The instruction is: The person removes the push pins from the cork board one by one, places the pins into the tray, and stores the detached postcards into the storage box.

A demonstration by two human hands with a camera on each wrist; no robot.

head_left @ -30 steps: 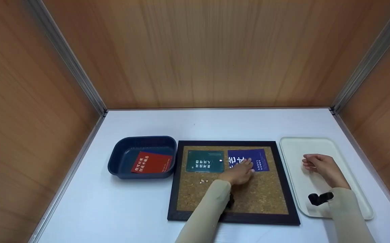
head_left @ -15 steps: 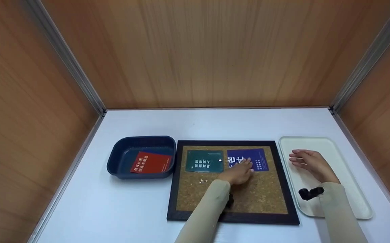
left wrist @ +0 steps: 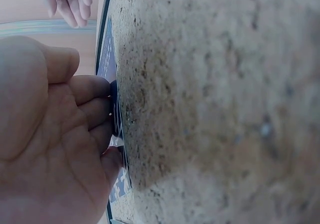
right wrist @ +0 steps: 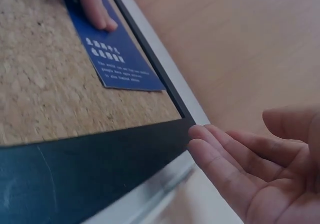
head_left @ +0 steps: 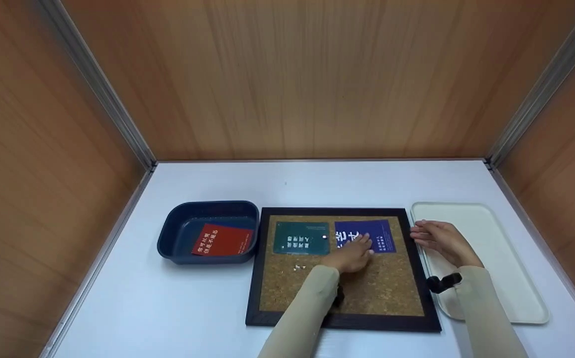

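Observation:
A dark-framed cork board (head_left: 387, 291) lies on the table. My left hand (head_left: 351, 254) rests its fingertips on the blue printed card (head_left: 384, 236) at the board's upper right. The left wrist view shows those fingers (left wrist: 97, 112) slightly bent against the card's face. Beside it lies a green card (head_left: 301, 237) with a small pin head near its right edge. Over the board's right frame edge hovers my right hand (head_left: 444, 242), fingers extended. In the right wrist view, nothing shows between its thumb and fingers (right wrist: 220, 159). Several tiny light pins (head_left: 299, 268) lie on the cork.
At the left stands a navy basin (head_left: 180, 233) with a red printed card (head_left: 225, 240) inside. A pale shallow tray (head_left: 496, 283) lies right of the board, partly under my right forearm. Wooden panels enclose the white table (head_left: 208, 169) at the back and sides.
My right hand has moved left from over the pale tray to the board's right edge, and its fingers have straightened. The left hand has stayed on the blue card.

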